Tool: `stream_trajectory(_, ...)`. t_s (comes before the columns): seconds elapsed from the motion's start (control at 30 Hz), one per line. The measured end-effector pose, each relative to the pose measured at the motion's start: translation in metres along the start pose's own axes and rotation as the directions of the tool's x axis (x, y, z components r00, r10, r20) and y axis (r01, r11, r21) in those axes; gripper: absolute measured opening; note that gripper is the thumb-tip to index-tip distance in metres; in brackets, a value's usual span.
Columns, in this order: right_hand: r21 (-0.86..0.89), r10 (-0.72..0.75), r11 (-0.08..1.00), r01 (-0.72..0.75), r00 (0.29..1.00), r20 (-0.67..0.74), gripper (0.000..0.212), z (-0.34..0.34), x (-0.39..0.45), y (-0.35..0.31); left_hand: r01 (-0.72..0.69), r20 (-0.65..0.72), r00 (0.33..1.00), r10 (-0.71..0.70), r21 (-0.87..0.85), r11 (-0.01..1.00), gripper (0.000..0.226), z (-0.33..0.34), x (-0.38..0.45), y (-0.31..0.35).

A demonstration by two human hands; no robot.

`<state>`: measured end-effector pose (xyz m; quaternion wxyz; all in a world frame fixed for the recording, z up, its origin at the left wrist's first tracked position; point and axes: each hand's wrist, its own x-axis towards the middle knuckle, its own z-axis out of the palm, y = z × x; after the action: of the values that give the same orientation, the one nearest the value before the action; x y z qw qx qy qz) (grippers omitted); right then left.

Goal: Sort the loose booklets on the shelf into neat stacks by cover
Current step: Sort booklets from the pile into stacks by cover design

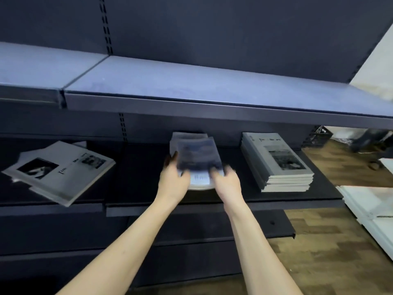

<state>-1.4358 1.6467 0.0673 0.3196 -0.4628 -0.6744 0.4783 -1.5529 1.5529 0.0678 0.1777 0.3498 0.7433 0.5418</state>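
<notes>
From the head view, your left hand (173,174) and right hand (225,179) each grip a side of the blue-covered booklets (197,155) at the middle of the dark shelf (138,179); motion blur hides, I think, exact finger placement. A neat grey stack (278,165) sits right, loose grey booklets (61,171) left.

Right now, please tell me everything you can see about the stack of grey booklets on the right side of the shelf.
The stack of grey booklets lies flat on the dark lower shelf, right of both hands. It looks like paper: several thin booklets with pale edges, squared up fairly neatly. The top cover is light grey, with a blurred dark title line and a black-and-white picture below it. Neither hand touches it; only the shelf does. The text is too blurred to read.
</notes>
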Motion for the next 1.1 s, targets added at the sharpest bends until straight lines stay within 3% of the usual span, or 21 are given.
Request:
stream_trajectory(0.13,0.06,0.048,0.997,-0.048,0.999,0.008,0.011,0.01,0.036,0.004,0.013,-0.023,1.0,-0.013,0.03,0.999,0.057,0.006,0.031,0.001)
stream_trajectory(0.23,-0.006,0.044,0.999,-0.044,0.999,0.003,0.022,0.017,0.062,0.009,0.024,-0.008,1.0,-0.024,0.069,0.997,0.056,0.013,0.052,0.0)
stream_trajectory(0.5,-0.057,0.038,0.998,-0.039,0.999,-0.012,0.02,0.033,0.105,0.016,0.011,0.056,0.998,-0.024,0.221,0.975,0.058,0.029,0.094,-0.021)
stream_trajectory(0.67,-0.053,0.027,0.998,-0.025,0.998,0.051,0.023,0.04,0.106,0.031,0.004,0.055,0.998,-0.019,0.27,0.963,0.059,0.035,0.099,-0.037)
stream_trajectory(0.77,0.012,0.04,0.999,-0.041,0.998,0.052,0.055,0.038,0.1,0.03,0.012,0.089,0.995,-0.035,0.245,0.969,0.059,0.035,0.1,-0.036)
stream_trajectory(0.93,-0.043,0.03,0.999,-0.027,0.998,0.059,0.04,0.034,0.101,0.03,0.001,0.119,0.992,-0.029,0.226,0.974,0.059,0.031,0.099,-0.038)
stream_trajectory(1.1,-0.081,0.016,0.997,-0.013,0.999,0.037,0.055,0.021,0.094,0.018,0.091,0.031,0.994,-0.105,0.287,0.954,0.049,0.025,0.088,-0.038)
